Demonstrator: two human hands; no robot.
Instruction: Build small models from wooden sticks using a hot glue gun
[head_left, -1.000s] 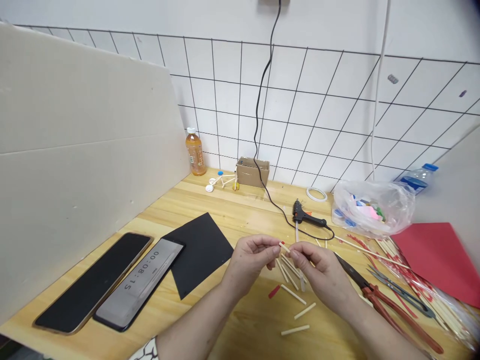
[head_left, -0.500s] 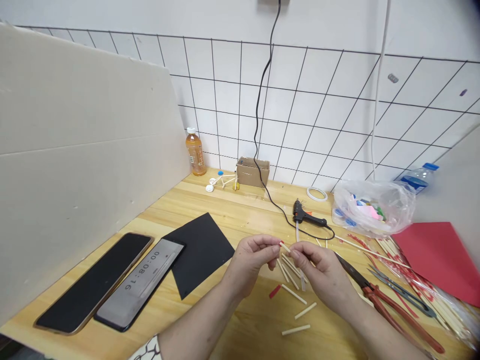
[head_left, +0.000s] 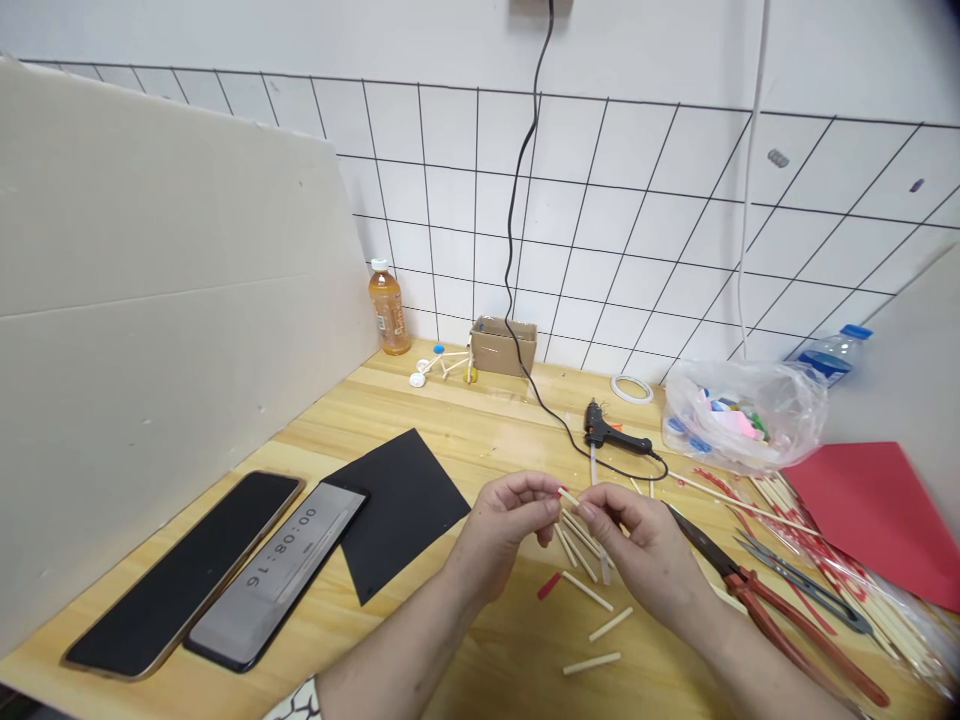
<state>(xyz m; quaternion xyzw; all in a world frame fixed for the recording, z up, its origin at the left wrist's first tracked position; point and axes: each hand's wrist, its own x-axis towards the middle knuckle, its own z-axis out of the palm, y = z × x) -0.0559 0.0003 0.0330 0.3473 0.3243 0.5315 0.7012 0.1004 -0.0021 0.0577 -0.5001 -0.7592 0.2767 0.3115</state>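
Pinching a short pale wooden stick with a red tip (head_left: 570,498) between its closed fingertips, the right hand (head_left: 645,560) holds it above the light wood counter (head_left: 465,445), the curled left hand (head_left: 499,530) just beside it, contact unclear; a grip near the end keeps it steady

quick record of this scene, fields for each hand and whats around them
left hand: fingers pinching a short red-tipped wooden stick
right hand: fingers pinching the same stick from the other side
table near hands: cut wooden sticks, small red strip, black card
tools: hot glue gun, red-handled shears
timer: phone showing 00:08:16
further back: small stick model, cardboard box
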